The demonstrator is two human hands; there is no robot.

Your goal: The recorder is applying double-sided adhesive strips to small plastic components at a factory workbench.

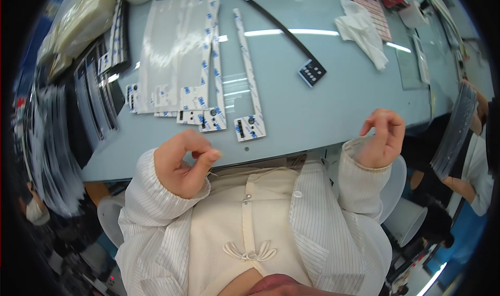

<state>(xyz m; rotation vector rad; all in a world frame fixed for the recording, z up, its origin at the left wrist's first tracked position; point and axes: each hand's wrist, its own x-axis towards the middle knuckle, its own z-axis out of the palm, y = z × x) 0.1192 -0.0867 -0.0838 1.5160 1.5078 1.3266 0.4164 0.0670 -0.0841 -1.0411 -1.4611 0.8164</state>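
My left hand (pixel 183 163) hovers at the table's near edge, fingers curled in and thumb pointing right; nothing shows in it. Further right, my right hand (pixel 384 135) is raised near the same edge, its bent fingers loosely apart and nothing visible between them. Ahead of the left hand lies a long, thin L-shaped strip (pixel 253 95) with white, blue-printed backing and a square end. Beside it rests a stack of translucent sheets (pixel 174 51) with similar printed strips along the right side. A black strip with a square, hole-dotted end (pixel 314 73) lies farther back.
The glossy blue-grey table (pixel 307 119) has a crumpled white tissue (pixel 362 30) and a pink calculator (pixel 367 4) at the back right. Bundles of dark strips (pixel 96 95) and a wrapped pale bundle (pixel 86 22) stand left. At right, another person holds a sheaf of clear strips (pixel 455 132).
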